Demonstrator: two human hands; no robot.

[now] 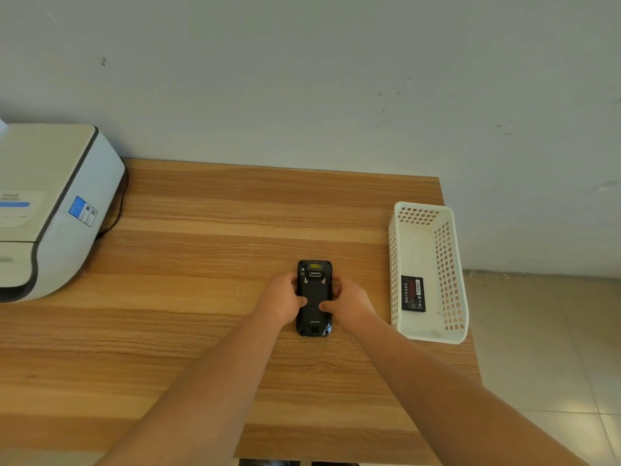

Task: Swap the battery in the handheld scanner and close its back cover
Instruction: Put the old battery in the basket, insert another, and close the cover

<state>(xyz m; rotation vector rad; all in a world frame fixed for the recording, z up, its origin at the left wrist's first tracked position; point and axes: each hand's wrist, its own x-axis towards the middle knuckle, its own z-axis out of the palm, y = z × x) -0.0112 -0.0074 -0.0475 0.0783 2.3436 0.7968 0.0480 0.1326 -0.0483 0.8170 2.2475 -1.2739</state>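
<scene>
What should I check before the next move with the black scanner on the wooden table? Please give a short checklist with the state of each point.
1. Black handheld scanner lies face down on the wooden table: ok.
2. Left hand and right hand grip its two sides, thumbs on the back: ok.
3. Back cover sits in place over the battery bay: ok. Whether it is latched: cannot tell.
4. One black battery with red label lies in the white perforated plastic basket: ok. Whether it is the old or the new one: cannot tell.
5. The basket stands apart from the hands, to their right: ok.
</scene>
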